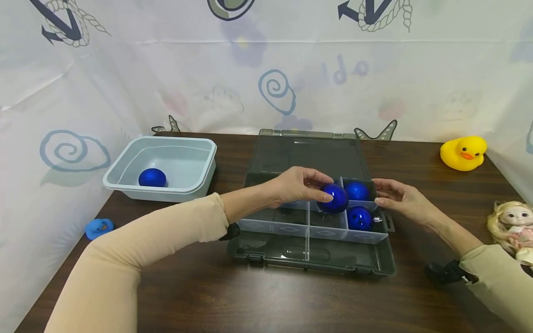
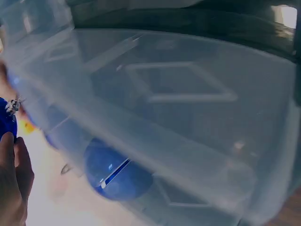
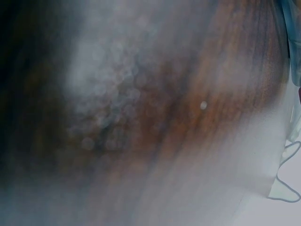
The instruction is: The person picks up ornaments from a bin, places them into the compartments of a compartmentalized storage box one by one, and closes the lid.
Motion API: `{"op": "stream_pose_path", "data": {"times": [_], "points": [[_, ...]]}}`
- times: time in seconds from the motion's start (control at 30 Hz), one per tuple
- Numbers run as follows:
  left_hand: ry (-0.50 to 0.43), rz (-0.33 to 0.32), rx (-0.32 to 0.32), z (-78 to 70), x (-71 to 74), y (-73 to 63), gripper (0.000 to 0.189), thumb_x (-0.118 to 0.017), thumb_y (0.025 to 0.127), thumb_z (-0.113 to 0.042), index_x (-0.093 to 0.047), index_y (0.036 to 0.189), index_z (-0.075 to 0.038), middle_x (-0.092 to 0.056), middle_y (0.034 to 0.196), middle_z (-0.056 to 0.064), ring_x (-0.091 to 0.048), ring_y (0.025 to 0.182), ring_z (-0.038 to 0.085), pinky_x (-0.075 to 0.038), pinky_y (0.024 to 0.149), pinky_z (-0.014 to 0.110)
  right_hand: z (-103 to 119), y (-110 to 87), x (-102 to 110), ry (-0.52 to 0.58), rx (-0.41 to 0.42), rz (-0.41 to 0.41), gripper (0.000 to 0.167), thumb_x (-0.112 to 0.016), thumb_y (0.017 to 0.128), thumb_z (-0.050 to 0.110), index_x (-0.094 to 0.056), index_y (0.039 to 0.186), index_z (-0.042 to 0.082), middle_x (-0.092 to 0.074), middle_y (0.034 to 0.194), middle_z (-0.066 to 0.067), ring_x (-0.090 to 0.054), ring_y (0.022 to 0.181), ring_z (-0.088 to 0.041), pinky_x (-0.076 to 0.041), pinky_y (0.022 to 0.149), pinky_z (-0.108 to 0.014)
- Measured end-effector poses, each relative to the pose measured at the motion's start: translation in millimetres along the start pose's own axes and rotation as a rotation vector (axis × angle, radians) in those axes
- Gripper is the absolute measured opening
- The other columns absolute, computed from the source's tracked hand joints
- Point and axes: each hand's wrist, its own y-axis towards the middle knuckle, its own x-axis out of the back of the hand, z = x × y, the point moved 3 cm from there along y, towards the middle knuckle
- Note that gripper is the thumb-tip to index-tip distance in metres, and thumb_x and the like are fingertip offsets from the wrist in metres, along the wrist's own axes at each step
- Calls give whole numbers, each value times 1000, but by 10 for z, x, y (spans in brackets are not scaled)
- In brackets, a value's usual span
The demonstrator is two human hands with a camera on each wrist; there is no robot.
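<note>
My left hand [image 1: 293, 187] pinches a shiny blue bauble [image 1: 332, 199] between thumb and fingers, over a compartment of the clear-divided storage box [image 1: 266, 226]. In the left wrist view, that bauble [image 2: 6, 120] shows its silver cap beside my fingertips. A glittery blue bauble [image 1: 357, 190] lies in the back right compartment, and a shiny blue bauble [image 1: 360, 218] with a silver cap sits just in front of it. At the box's right side my right hand [image 1: 401, 201] rests its fingertips on the edge, thumb and fingers apart. The right wrist view shows mostly blurred tabletop.
A pale blue tub [image 1: 189, 185] at the left holds one glittery blue bauble [image 1: 152, 177]. The box's dark lid [image 1: 308, 155] lies folded back behind it. A small blue duck [image 1: 99, 228], a yellow duck [image 1: 463, 153] and a doll [image 1: 514, 226] stand near the table's sides.
</note>
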Motion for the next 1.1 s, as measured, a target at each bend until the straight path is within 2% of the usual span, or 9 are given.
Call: {"op": "stream_pose_path", "data": {"times": [0.1, 0.2, 0.57, 0.7, 0.8, 0.9, 0.97, 1.03, 1.1], "points": [[98, 22, -5, 70, -53, 5, 42, -73, 82, -12, -61, 123, -6, -62, 122, 7, -59, 109, 17, -50, 90, 25, 0, 2, 4, -7, 2, 1, 56, -55, 96, 21, -31, 143, 0, -37, 142, -25, -46, 103, 14, -44, 85, -9], [143, 32, -5, 130, -77, -3, 44, -75, 80, -12, -62, 122, -8, -63, 122, 6, -61, 109, 16, -50, 88, 24, -3, 3, 3, -10, 8, 1, 56, -55, 96, 20, -31, 143, 0, -37, 142, -25, -47, 104, 14, -44, 85, -9], [365, -26, -32, 172, -73, -27, 43, -79, 77, -17, -67, 118, -16, -65, 121, -2, -59, 106, 12, -49, 88, 22, -3, -3, 3, -16, 4, 1, 55, -54, 96, 21, -31, 143, 1, -37, 143, -25, -46, 105, 13, -45, 86, -10], [411, -12, -50, 180, -74, -38, 41, -77, 79, -15, -67, 118, -14, -65, 120, -2, -58, 105, 12, -48, 87, 21, -6, 1, 3, -13, 2, 4, 56, -54, 97, 21, -31, 143, 1, -37, 143, -24, -46, 106, 11, -45, 86, -10], [397, 5, -54, 170, -56, -70, 41, -76, 80, -14, -66, 119, -11, -64, 121, 0, -59, 104, 13, -49, 85, 20, -16, 4, -5, -9, 10, 1, 56, -54, 96, 20, -31, 143, 0, -36, 143, -25, -46, 106, 13, -44, 86, -9], [360, 12, -64, 150, 31, -141, 42, -75, 81, -13, -64, 121, -8, -64, 121, 4, -59, 100, 13, -49, 84, 20, -24, 4, -24, -3, 18, 0, 56, -55, 96, 20, -32, 142, -1, -37, 143, -26, -47, 104, 15, -44, 85, -9], [322, 2, -76, 129, 148, -216, 41, -73, 83, -13, -62, 122, -6, -64, 121, 7, -60, 99, 13, -50, 85, 21, -25, 2, -29, 1, 21, -1, 56, -55, 96, 19, -32, 142, -1, -37, 142, -26, -47, 103, 16, -43, 85, -8], [269, -32, -86, 110, 318, -313, 40, -71, 84, -12, -61, 122, -5, -63, 122, 10, -61, 99, 15, -51, 86, 25, -20, 0, -22, 2, 20, -2, 56, -55, 96, 19, -32, 142, 0, -37, 142, -25, -47, 103, 15, -44, 85, -8], [219, -96, -95, 107, 534, -438, 39, -70, 85, -12, -61, 123, -5, -61, 124, 12, -61, 103, 17, -51, 88, 28, -13, -2, -7, -1, 20, -3, 56, -55, 96, 19, -32, 143, 0, -37, 142, -25, -47, 103, 15, -44, 84, -8]]}}
